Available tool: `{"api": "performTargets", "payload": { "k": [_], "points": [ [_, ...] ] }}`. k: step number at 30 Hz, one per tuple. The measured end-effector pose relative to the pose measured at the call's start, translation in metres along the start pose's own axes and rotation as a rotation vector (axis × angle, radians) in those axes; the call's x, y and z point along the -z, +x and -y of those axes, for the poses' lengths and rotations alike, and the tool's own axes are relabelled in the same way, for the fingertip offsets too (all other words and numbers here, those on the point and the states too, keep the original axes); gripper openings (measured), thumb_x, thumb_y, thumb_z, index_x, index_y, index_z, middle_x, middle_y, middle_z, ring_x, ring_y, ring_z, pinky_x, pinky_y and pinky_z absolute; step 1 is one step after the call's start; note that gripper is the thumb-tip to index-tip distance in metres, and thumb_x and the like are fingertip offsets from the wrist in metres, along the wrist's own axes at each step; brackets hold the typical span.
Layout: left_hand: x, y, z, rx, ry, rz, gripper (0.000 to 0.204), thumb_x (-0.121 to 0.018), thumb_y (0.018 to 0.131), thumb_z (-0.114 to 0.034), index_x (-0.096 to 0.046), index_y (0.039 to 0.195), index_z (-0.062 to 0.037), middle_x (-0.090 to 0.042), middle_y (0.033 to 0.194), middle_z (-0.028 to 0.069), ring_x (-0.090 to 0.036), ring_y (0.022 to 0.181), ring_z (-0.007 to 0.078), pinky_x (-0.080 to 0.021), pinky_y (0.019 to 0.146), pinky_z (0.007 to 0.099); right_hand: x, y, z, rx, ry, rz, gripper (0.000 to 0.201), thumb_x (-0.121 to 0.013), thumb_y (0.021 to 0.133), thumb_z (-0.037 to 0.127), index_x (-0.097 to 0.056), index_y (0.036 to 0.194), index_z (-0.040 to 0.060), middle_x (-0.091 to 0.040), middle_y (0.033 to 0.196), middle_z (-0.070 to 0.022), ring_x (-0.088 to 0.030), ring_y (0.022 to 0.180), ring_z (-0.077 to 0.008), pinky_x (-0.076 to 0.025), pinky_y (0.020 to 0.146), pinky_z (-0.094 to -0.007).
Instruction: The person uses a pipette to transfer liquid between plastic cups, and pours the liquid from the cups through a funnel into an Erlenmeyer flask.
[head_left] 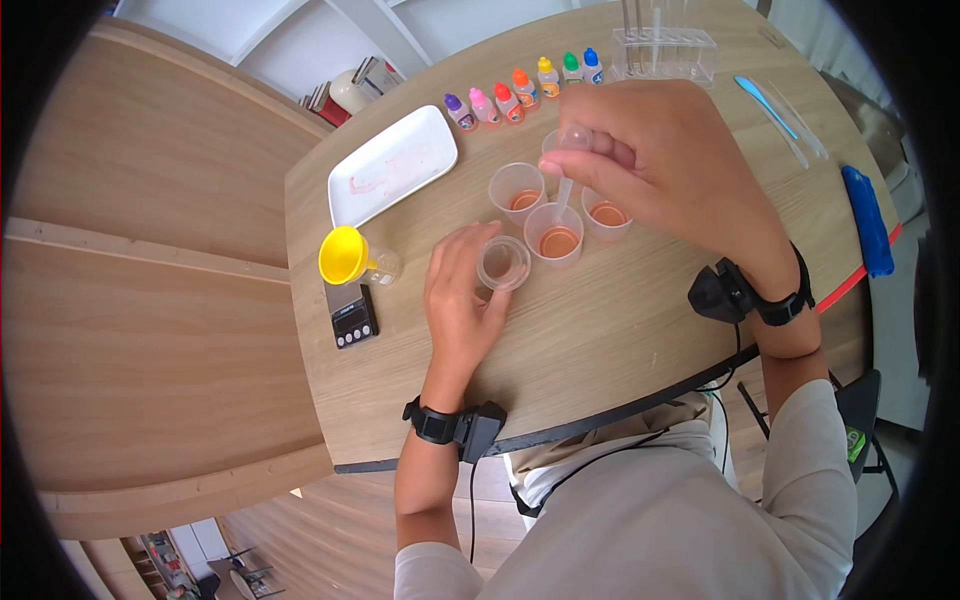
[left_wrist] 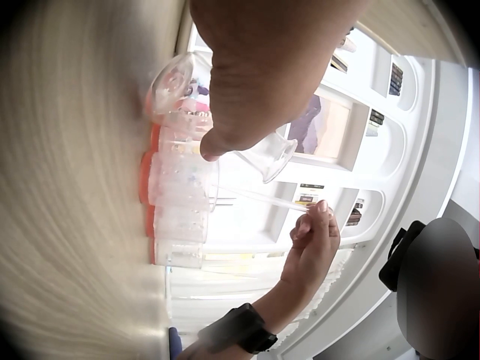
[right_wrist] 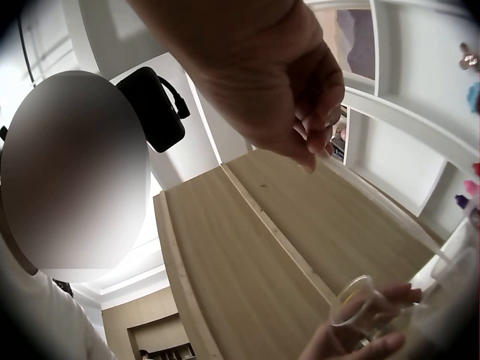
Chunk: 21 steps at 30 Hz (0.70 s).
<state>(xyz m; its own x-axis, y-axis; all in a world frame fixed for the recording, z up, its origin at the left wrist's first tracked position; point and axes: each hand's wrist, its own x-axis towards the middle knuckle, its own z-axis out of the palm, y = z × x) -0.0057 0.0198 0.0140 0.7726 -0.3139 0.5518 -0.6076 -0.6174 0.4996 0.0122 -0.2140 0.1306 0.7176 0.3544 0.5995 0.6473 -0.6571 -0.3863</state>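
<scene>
My left hand (head_left: pixel 458 300) holds a small clear vessel with a flared rim (head_left: pixel 503 263) between thumb and fingers, just left of the cups; its flared mouth also shows in the right wrist view. Above the cups, my right hand (head_left: pixel 665 165) pinches the bulb of a clear plastic dropper (head_left: pixel 565 190). The dropper's stem points down into the front plastic cup (head_left: pixel 553 250), which holds a little orange-pink liquid. Beside it stand a back-left cup (head_left: pixel 515 190) and a right cup (head_left: pixel 608 215) with similar liquid. Another cup behind is partly hidden by my right hand.
A row of colored dropper bottles (head_left: pixel 503 100) lines the back, near a clear test tube rack (head_left: pixel 680 55). At left are a stained white tray (head_left: pixel 395 165), a yellow funnel (head_left: pixel 343 255) on a beaker, and a black scale (head_left: pixel 352 320). Plastic sticks (head_left: pixel 770 110) and a blue bundle (head_left: pixel 867 220) lie right.
</scene>
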Motion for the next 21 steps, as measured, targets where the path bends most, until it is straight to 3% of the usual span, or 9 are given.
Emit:
{"api": "performTargets", "payload": {
  "k": [11,13,17,20,21],
  "points": [
    [0.001,0.001,-0.001,-0.005,-0.004,-0.003,0.042,-0.079,0.073,-0.011,-0.064,0.111,-0.0023,-0.065,0.111,0.0143,-0.059,0.104,0.0333,-0.046,0.091,0.0401,-0.004,0.0,0.0,0.051,-0.032,-0.038,0.02,-0.066,0.085,0.028,-0.06,0.08,0.0093,-0.056,0.059,-0.0067,-0.055,0.056,-0.0277,-0.039,0.051,-0.0388],
    [0.0,0.001,0.0,-0.013,-0.013,-0.001,0.042,-0.079,0.073,-0.01,-0.064,0.111,-0.0023,-0.065,0.111,0.0144,-0.059,0.105,0.0336,-0.046,0.092,0.0402,-0.003,0.0,0.003,-0.038,0.123,-0.081,0.022,-0.072,0.08,0.015,-0.054,0.072,0.0054,-0.044,0.056,-0.003,-0.039,0.048,-0.0126,-0.029,0.046,-0.0274],
    [0.0,0.002,-0.001,-0.029,-0.022,0.001,0.041,-0.078,0.073,-0.009,-0.064,0.111,-0.0017,-0.065,0.112,0.0145,-0.059,0.105,0.0339,-0.046,0.092,0.0409,0.003,0.0,0.014,-0.098,0.185,-0.104,0.016,-0.073,0.079,0.013,-0.06,0.075,0.0061,-0.049,0.059,-0.0007,-0.041,0.048,-0.0084,-0.029,0.046,-0.0237],
    [0.0,0.002,-0.004,-0.053,-0.011,-0.009,0.05,-0.074,0.065,0.003,-0.064,0.114,-0.0039,-0.065,0.113,0.0137,-0.059,0.109,0.0349,-0.048,0.091,0.0417,0.007,-0.002,0.022,-0.089,0.261,-0.067,0.014,-0.075,0.077,0.013,-0.063,0.078,0.0063,-0.053,0.062,0.0,-0.044,0.049,-0.0094,-0.03,0.045,-0.0228],
    [0.001,0.002,-0.004,-0.058,0.002,-0.012,0.049,-0.074,0.066,0.002,-0.064,0.114,-0.004,-0.065,0.113,0.0134,-0.059,0.109,0.0348,-0.048,0.091,0.0418,0.004,-0.003,0.022,0.038,0.213,-0.09,0.013,-0.076,0.075,0.012,-0.064,0.079,0.0069,-0.055,0.063,-0.0003,-0.045,0.049,-0.0106,-0.031,0.045,-0.0238]
  ]
}}
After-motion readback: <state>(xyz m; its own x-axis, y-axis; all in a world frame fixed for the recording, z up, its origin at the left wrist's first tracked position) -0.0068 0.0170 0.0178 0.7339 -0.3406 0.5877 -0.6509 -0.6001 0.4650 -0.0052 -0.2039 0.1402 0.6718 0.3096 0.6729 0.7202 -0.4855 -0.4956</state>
